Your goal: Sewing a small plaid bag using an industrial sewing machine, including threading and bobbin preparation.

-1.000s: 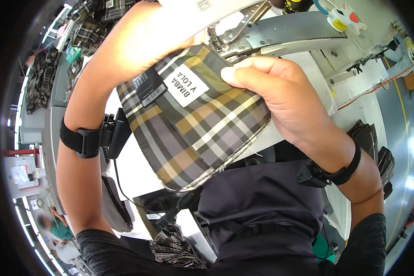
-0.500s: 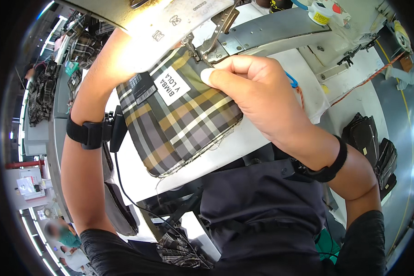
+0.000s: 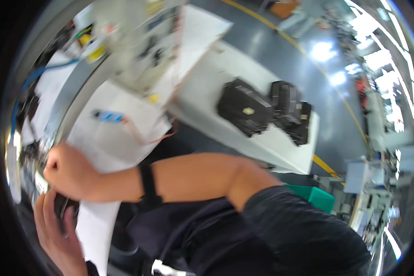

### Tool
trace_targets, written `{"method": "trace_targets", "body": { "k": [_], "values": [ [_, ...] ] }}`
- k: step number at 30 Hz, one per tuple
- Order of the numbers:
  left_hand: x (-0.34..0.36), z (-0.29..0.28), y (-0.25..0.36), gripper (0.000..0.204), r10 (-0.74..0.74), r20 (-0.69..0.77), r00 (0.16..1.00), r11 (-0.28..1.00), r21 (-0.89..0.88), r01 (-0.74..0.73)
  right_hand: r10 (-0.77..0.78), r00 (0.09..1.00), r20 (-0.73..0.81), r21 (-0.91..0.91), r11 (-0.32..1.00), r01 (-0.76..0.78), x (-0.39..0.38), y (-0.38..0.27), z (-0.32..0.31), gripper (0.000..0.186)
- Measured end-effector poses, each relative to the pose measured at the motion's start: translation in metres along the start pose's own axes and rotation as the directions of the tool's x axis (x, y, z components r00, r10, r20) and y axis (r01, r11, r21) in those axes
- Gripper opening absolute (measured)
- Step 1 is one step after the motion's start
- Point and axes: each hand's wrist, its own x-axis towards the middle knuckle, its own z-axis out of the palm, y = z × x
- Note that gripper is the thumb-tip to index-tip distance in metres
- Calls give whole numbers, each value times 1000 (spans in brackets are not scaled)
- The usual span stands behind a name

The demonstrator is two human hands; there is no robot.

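Observation:
My right hand (image 3: 71, 174) is at the left edge of the view by the sewing machine's arm (image 3: 73, 99), its fingers curled closed. Whatever it may be gripping is hidden by the hand and blur. Just below it, my left hand (image 3: 59, 230) has its fingers stretched out and thumb apart. Between that thumb and the fingers shows a small dark piece (image 3: 61, 203), apparently of the plaid fabric; most of it is out of sight.
A blue-handled tool (image 3: 109, 117) with an orange cord lies on the white worktop (image 3: 96, 142). Dark folded fabric pieces (image 3: 246, 108) are stacked on a white side table (image 3: 202, 87). A green bin (image 3: 315, 198) stands near my right elbow. Beyond runs a grey floor with a yellow line.
My view has swung to the right, pushing the machine and both hands to the left edge. The plaid piece with its white label has left clear view. My right fingers are now curled closed.

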Motion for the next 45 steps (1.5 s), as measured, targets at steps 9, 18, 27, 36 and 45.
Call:
{"method": "trace_targets", "body": {
  "k": [9,18,27,36,45],
  "values": [
    [-7,27,-25,21,-119,-337,934,970,161,182,130,986,102,97,985,-140,-18,-6,21,14],
    [40,21,-5,20,264,-475,839,963,74,-261,-58,998,-14,-223,973,53,-30,-28,-15,29],
    [20,29,-18,40,409,-355,840,912,187,-365,-371,928,36,-283,887,366,-55,-3,-51,38],
    [14,50,0,39,241,-416,877,969,55,-240,-479,878,16,-242,850,468,-53,3,-51,43],
    [23,35,8,33,108,-333,937,994,14,-110,106,963,248,261,950,-172,-53,-13,-52,33]
  ]
}}
